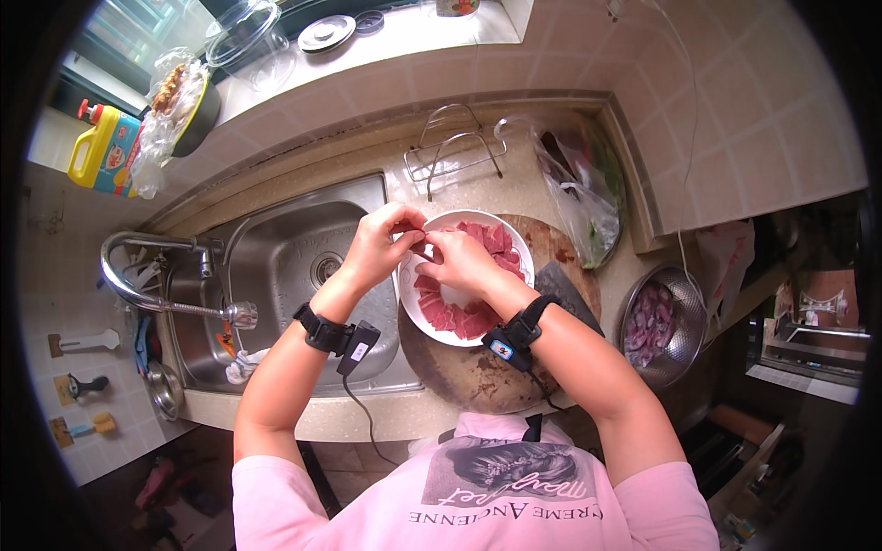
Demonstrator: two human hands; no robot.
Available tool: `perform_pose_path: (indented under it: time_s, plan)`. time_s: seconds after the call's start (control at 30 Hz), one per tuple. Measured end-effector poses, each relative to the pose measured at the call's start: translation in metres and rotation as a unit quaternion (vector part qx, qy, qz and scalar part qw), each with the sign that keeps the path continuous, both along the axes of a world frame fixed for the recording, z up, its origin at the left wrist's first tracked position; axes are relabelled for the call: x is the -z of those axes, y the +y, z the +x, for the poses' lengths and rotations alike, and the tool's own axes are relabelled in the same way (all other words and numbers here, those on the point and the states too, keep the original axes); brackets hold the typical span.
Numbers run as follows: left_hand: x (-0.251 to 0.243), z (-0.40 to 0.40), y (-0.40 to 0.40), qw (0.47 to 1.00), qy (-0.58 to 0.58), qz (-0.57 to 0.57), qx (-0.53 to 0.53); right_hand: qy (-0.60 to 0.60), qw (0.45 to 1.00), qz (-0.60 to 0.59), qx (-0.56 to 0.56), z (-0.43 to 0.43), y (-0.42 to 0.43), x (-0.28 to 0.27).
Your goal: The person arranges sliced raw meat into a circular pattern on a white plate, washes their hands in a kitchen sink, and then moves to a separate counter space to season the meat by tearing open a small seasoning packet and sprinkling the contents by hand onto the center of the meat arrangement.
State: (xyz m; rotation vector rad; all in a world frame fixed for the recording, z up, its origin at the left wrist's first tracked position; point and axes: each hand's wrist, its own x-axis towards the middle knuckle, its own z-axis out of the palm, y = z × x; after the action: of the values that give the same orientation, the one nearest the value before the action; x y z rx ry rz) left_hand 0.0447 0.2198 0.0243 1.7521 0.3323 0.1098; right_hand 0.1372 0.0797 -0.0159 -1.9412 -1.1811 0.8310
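My left hand (382, 241) and my right hand (460, 260) meet at the fingertips over the upper left part of a white plate (408, 297). Pinched between them is a small dark red piece of meat (418, 249), mostly hidden by the fingers. Slices of raw red meat (451, 318) lie in a ring around the plate; my right hand and forearm cover some of them. The plate rests on a round wooden chopping board (475, 382), close to the sink's right edge. A dark cleaver blade (568, 297) lies on the board, partly behind my right forearm.
Left is a stainless steel sink (275, 289) with a chrome faucet (158, 303). Behind the plate stand a wire rack (455, 155) and a plastic bag of greens (586, 206). A metal colander (679, 351) holding pale pink meat sits right. A yellow detergent jug (103, 151) stands far left.
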Motion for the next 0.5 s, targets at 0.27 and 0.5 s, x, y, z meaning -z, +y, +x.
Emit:
perform_pose_path:
  time_s: [0.27, 0.5]
  plan:
    - [0.0, 0.0, 0.0, 0.992, -0.027, -0.031, -0.123, -0.094, 0.992, -0.035, 0.083, 0.01, -0.011, -0.007]
    - [0.019, -0.012, -0.02, 0.985, -0.023, 0.17, 0.035, 0.008, 0.982, -0.023, 0.188, 0.021, -0.01, -0.007]
